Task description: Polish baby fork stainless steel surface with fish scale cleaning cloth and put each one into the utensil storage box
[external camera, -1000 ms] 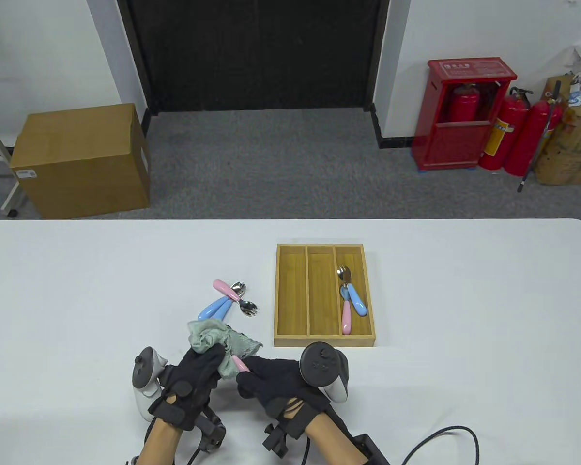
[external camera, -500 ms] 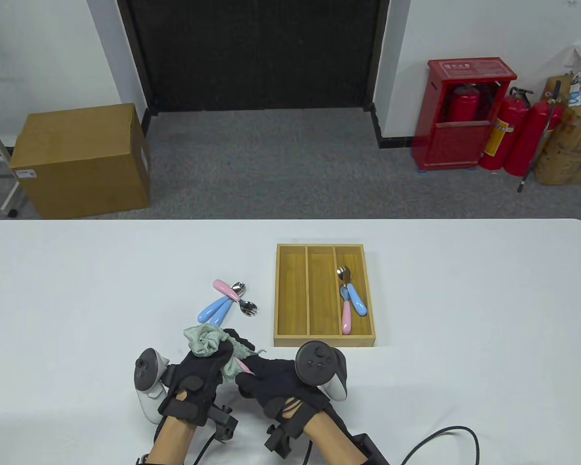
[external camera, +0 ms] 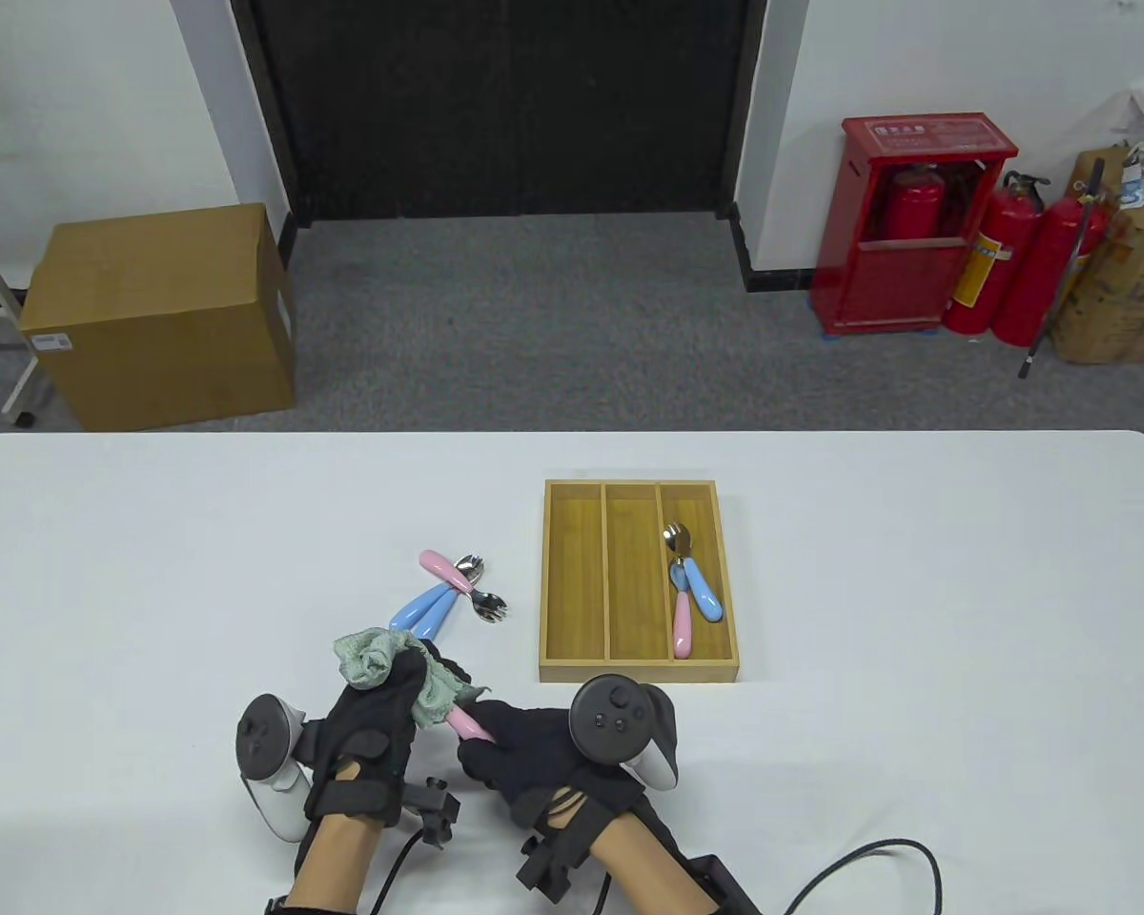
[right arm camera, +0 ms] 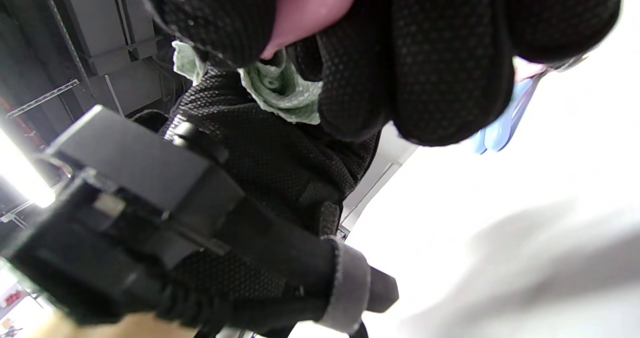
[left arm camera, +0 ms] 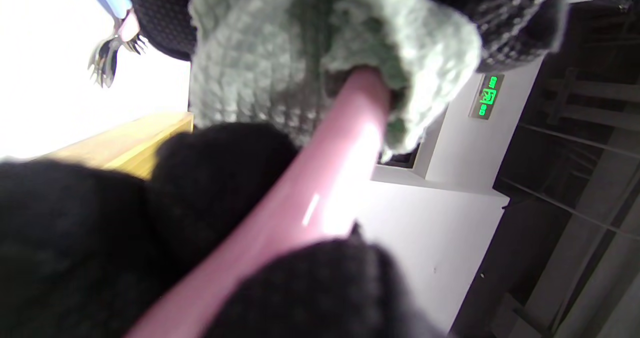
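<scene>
Cloth (external camera: 386, 667) slid leftward; left fingers (external camera: 381, 701) clutch it, right fingers (external camera: 505, 739) pinch pink fork (external camera: 467, 724).

Cloth (left arm camera: 280, 73): pale green, coarse open weave, matt, crumpled.
Fork (left arm camera: 320, 178) in cloth: pink plastic handle, smooth, glossy, bright highlight along shaft.
Gloves: black knit fabric, matt, finely dotted texture on right hand (right arm camera: 400, 53) and left hand (external camera: 372, 734).
Box (external camera: 639, 672): light wood, visible grain, smooth satin finish.
Forks in box (external camera: 688, 591): polished metal heads, glossy pink and blue plastic handles.
Forks left of box (external camera: 453, 591): same finish, mirror-bright heads.
Table (external camera: 915, 620): white, smooth, matt.
Trackers: grey-white plastic, matt.
</scene>
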